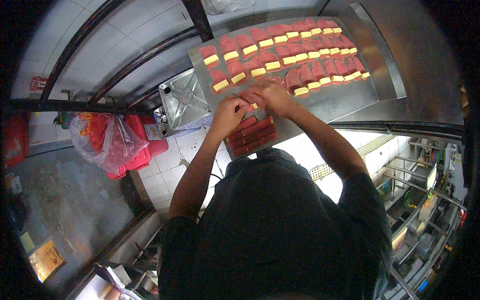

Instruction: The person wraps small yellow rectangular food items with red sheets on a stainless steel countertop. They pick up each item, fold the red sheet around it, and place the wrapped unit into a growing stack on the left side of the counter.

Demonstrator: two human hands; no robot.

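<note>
My left hand [229, 114] pinches the near left edge of a thin red meat slice [245, 95] on a steel worktop [348, 103]. A pale yellow stick [254, 106], perhaps cheese or butter, shows at that slice's near end. Over the slice's right side is my right hand [275, 98], its fingertips blurred and partly hidden. Just below my hands, several rolled meat pieces [253, 137] lie side by side in close rows. Beyond my hands, flat meat slices [258, 34] spread in three rows, most with a yellow stick [266, 42] across the near end.
Left of the worktop sits a steel tray or basin [185, 99]. Red plastic containers [150, 150] and a clear plastic bag [107, 135] stand farther left. Dark metal bars [146, 63] run along the tiled wall. A metal rack [412, 172] is at right.
</note>
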